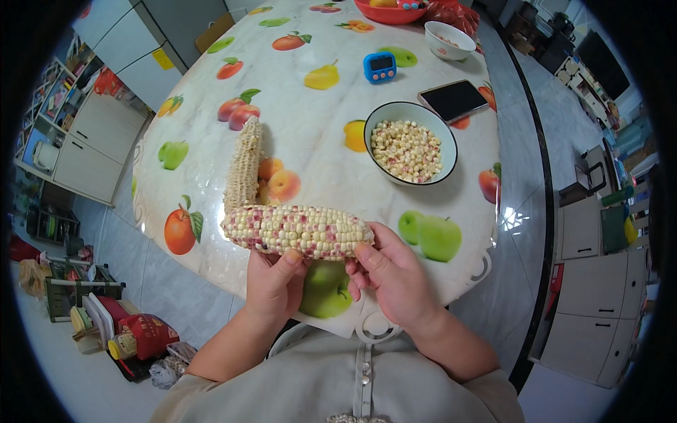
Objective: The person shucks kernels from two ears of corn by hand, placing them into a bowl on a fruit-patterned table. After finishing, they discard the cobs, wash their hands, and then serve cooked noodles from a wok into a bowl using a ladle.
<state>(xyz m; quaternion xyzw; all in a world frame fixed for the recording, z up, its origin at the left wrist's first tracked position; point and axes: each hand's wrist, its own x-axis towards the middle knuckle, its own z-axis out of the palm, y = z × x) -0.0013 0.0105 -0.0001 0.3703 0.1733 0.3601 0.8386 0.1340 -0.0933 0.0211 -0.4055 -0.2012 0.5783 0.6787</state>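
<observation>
Between my two hands lies an ear of corn point(300, 230) with cream and purple kernels, held sideways above the near edge of the table. My left hand point(273, 282) is closed around its underside, thumb pressed on the kernels. At the cob's right end, my right hand point(395, 275) grips the tip with thumb and fingers. Just beyond the ear, a stripped corn cob point(245, 166) rests on the cloth. To the far right of it stands a bowl point(451, 158) with a dark rim, partly filled with loose corn kernels point(407, 149).
A phone point(453, 101) lies behind the bowl, near a blue timer point(380, 68). Farther back are a white bowl point(449, 42) and a red basin point(390, 14) beside a red plastic bag point(451, 14). The fruit-print tablecloth point(310, 113) covers the table.
</observation>
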